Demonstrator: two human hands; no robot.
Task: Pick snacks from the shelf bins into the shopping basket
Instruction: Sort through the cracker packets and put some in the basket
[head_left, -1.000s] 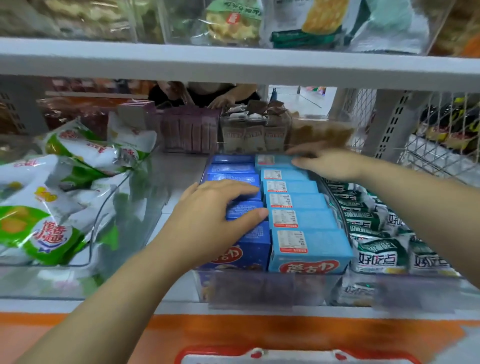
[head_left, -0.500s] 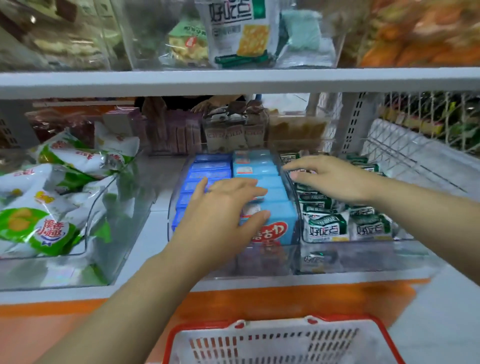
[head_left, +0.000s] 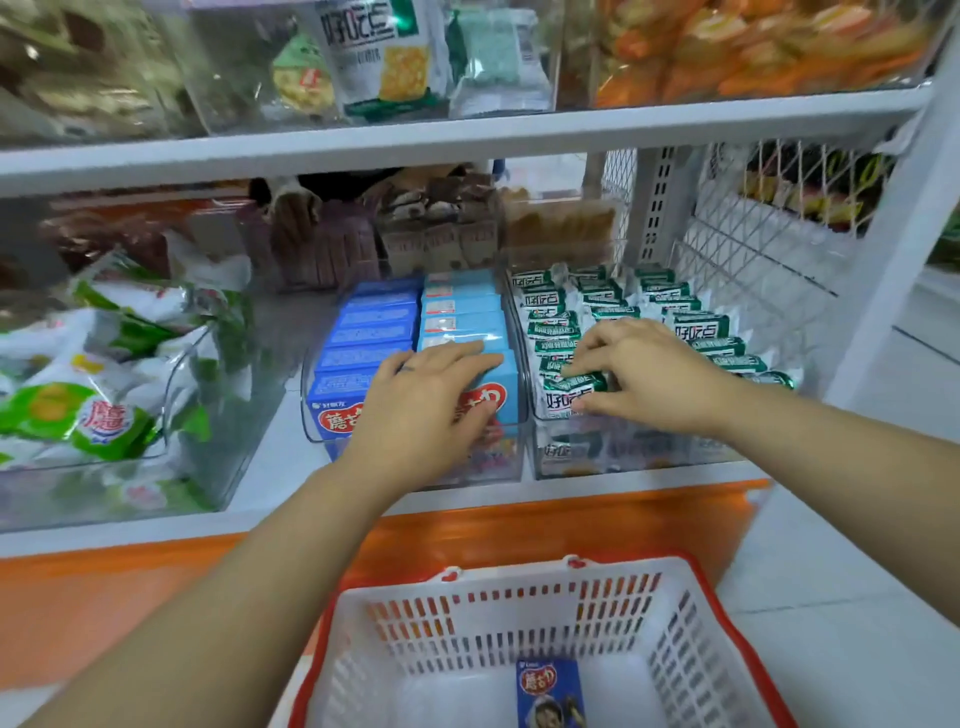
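The front light-blue snack box (head_left: 501, 387) stood upright in the clear middle bin (head_left: 498, 460), and the left hand (head_left: 426, 410) gripped it, fingers curled over its top edge and thumb pressed on its red-lettered face. Just at three o'clock of it, in the neighbouring clear bin (head_left: 628, 449), the right hand (head_left: 657, 379) pinched the front green cracker packet (head_left: 571, 388) between thumb and fingertips; neither item looked lifted clear of its row. At nine o'clock of the gripped box ran a row of darker blue boxes (head_left: 363, 343), packed close. The red-rimmed shopping basket (head_left: 519, 618) waited at six o'clock, below the shelf edge, with one blue box (head_left: 549, 693) lying inside. Both pulls looked risky: the boxes sat tight, so drawing the front one could tip the one behind forward, and the slick packet, held by a light pinch, could slip or drag its neighbours over the low bin wall. Bags in green and white (head_left: 98, 415) filled the bin at nine o'clock.
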